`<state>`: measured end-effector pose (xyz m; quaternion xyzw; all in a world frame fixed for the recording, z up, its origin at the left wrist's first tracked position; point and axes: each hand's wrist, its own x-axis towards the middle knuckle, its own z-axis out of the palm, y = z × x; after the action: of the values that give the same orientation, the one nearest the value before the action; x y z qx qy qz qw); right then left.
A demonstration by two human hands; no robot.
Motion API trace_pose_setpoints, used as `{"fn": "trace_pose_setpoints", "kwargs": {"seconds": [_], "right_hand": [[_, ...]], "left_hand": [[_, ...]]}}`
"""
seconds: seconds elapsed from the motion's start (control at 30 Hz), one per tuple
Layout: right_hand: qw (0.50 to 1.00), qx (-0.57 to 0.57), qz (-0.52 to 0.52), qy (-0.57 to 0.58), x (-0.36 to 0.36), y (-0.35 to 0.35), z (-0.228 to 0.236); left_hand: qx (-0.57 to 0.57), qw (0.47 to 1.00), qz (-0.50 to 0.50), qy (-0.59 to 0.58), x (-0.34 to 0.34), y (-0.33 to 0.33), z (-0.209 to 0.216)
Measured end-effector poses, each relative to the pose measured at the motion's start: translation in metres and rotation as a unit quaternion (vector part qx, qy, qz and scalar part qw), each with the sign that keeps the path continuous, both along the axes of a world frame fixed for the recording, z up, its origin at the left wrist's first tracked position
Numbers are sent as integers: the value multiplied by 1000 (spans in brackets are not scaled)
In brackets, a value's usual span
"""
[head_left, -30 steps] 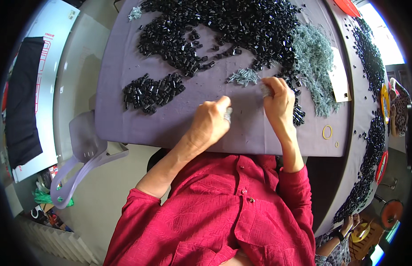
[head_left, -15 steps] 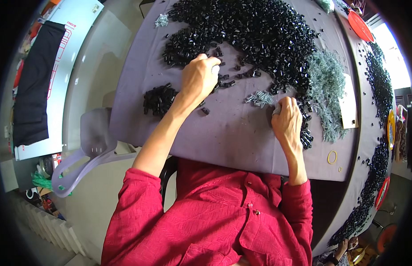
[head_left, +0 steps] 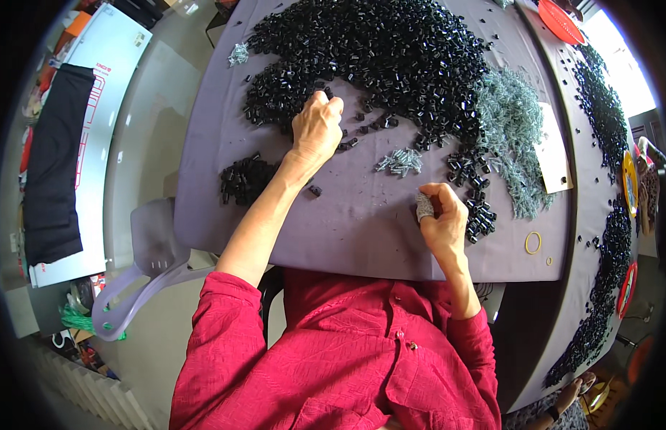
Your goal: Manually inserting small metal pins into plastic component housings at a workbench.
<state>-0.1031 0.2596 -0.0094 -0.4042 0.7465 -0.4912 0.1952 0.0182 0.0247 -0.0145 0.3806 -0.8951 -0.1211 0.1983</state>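
My left hand (head_left: 317, 129) reaches to the near edge of a large heap of small black plastic pieces (head_left: 376, 54). Its fingers are closed, and their tips are hidden, so what they hold does not show. Nearer the table's front, my right hand (head_left: 445, 221) is closed, with a grey wrapping (head_left: 424, 206) around its thumb. I cannot make out anything between its fingers. Between the hands lies a small group of clear grey pins (head_left: 400, 163). A small black pile (head_left: 247, 179) sits left of my left forearm, and black pieces (head_left: 480, 218) lie right of my right hand.
A big heap of grey pins (head_left: 508, 136) lies right of the black heap, beside a pale card (head_left: 555, 150). A yellow rubber band (head_left: 533, 242) rests near the front right. Another table (head_left: 573, 287) bears more black pieces. A grey plastic chair (head_left: 157, 236) stands left.
My right hand has drawn back toward me and turned, so its wrapped thumb shows. My left hand stays at the black heap's edge. The whole view has shifted a little.
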Motion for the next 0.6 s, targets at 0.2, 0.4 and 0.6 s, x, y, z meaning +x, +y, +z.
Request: {"fn": "trace_pose_setpoints", "kwargs": {"seconds": [0.2, 0.4, 0.6], "right_hand": [[999, -24, 25, 39, 0, 4, -1], [978, -26, 27, -206, 7, -2, 15], [960, -38, 37, -273, 13, -3, 23]], "left_hand": [[-89, 993, -21, 77, 3, 29, 24], [623, 702, -96, 331, 19, 107, 19], [681, 610, -74, 399, 16, 134, 4]]}}
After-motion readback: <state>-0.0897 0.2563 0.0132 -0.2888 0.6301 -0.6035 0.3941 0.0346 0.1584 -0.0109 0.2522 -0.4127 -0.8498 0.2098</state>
